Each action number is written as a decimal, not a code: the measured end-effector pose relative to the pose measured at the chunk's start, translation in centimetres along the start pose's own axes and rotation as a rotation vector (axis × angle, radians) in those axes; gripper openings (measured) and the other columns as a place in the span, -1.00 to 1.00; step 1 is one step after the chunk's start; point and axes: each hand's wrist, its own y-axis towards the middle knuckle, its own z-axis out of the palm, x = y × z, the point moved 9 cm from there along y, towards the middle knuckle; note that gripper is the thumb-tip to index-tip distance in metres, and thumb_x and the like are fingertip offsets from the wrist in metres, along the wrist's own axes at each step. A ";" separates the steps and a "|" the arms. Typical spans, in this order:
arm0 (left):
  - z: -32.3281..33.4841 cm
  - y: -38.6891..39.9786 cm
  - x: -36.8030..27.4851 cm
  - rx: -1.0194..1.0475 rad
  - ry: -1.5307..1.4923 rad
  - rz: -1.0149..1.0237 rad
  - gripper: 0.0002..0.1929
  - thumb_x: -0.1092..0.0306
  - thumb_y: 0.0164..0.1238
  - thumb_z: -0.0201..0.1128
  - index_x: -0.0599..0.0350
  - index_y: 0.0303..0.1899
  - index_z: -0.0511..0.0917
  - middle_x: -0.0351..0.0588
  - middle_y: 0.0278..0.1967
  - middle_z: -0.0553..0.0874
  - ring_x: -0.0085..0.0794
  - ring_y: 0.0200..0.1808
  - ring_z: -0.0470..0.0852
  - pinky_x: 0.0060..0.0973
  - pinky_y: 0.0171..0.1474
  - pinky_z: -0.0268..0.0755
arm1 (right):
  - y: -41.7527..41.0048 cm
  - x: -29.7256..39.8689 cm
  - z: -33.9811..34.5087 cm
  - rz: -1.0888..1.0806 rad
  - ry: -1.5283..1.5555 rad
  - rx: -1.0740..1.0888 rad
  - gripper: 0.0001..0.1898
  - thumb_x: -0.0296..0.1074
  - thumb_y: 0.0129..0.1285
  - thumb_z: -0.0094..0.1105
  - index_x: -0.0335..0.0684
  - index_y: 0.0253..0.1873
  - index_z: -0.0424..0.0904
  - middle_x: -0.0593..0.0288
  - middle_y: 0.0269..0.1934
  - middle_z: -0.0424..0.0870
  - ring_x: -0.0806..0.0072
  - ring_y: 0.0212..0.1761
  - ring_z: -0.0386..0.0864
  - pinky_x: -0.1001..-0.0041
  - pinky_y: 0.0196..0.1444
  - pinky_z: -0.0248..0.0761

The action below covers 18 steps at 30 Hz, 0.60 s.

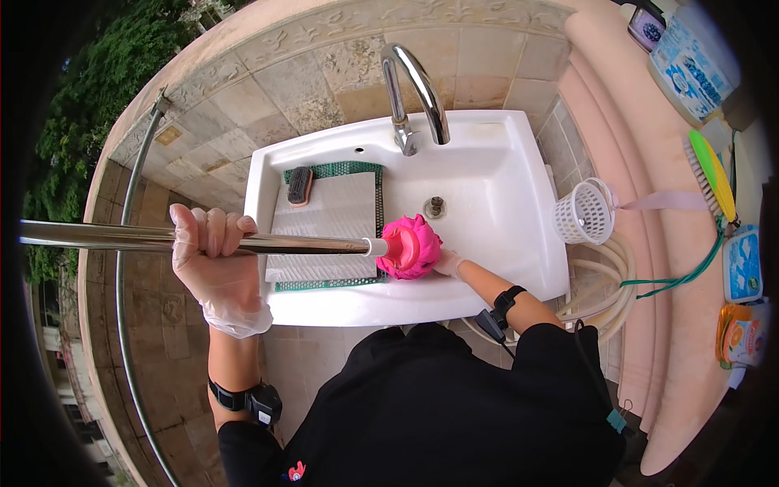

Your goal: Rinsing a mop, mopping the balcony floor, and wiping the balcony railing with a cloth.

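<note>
My left hand (214,268), in a clear plastic glove, is closed around the shiny metal pole of a mop (298,245). The pole lies nearly level across the view and ends in a white collar and a bright pink mop head (412,248). That head is over the white sink (487,182), at the right edge of the ribbed drainboard (328,207). My right hand (449,263), gloved too, is at the lower right side of the pink head; its fingers are partly hidden behind it, so its hold cannot be told.
A chrome faucet (426,91) arches over the basin. A dark scrubbing sponge (300,186) lies on the drainboard. Right of the sink are a white perforated basket (584,213), a coiled hose (618,286), and a ledge with a green-yellow brush (712,173) and bottles. A metal rail (125,292) stands left.
</note>
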 end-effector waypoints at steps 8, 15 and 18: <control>5.2 1.3 -2.9 0.174 -0.081 0.057 -0.59 0.25 0.24 0.12 0.01 -0.72 0.15 -0.30 -0.74 0.09 -0.54 -0.65 0.05 -0.52 -0.28 0.18 | -0.3 3.0 0.5 -0.116 1.589 0.117 -0.54 -0.12 0.24 -0.08 -0.09 0.22 0.20 0.28 0.16 0.30 0.48 0.19 0.20 0.36 0.20 0.11; 1.9 3.4 -6.9 0.063 -0.190 0.092 -0.56 0.30 0.21 0.11 -0.01 -0.75 0.07 -0.29 -0.77 0.05 -0.51 -0.70 0.04 -0.48 -0.27 0.22 | -7.5 13.7 -12.2 -0.720 1.027 -0.729 -0.34 0.02 0.09 0.07 -0.12 0.25 0.11 0.05 0.23 0.23 0.14 0.25 0.19 0.24 0.24 0.10; 0.4 3.4 -7.2 -0.025 -0.215 0.109 -0.55 0.31 0.21 0.10 -0.01 -0.77 0.06 -0.29 -0.80 0.06 -0.51 -0.74 0.02 -0.52 -0.35 0.22 | -8.8 12.3 -16.0 -0.728 1.178 -0.897 -0.33 0.02 0.08 0.07 -0.13 0.25 0.11 0.05 0.22 0.24 0.14 0.24 0.21 0.24 0.23 0.11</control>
